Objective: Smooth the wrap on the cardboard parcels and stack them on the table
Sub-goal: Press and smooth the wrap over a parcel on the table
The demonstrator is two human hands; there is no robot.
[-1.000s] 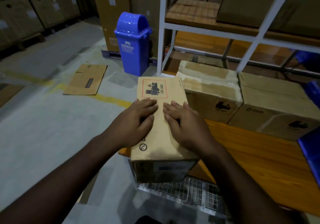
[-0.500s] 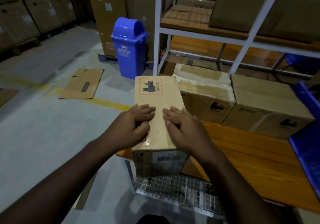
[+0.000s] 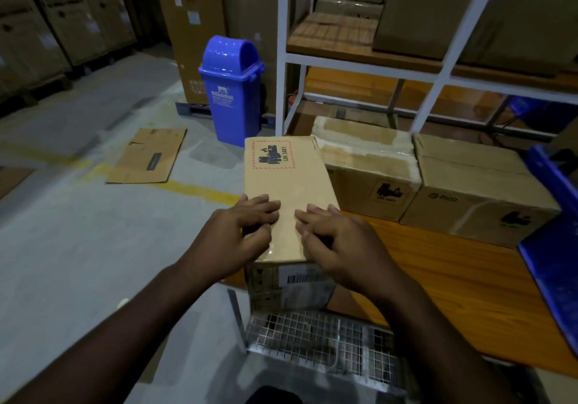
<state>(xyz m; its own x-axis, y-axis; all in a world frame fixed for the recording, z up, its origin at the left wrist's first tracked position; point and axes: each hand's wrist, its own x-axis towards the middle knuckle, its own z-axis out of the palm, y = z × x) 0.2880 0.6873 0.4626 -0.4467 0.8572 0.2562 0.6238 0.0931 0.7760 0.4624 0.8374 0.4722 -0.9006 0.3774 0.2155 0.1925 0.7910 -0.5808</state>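
A long rectangular cardboard parcel [image 3: 289,197], glossy under clear wrap, lies at the orange wooden worktop's [image 3: 444,281] left corner. The left hand [image 3: 242,241] and right hand [image 3: 336,244] rest on its top, fingers [image 3: 259,205] slightly curled, fingertips pressing the film. Two wrapped cartons [image 3: 369,166] sit just beside it.
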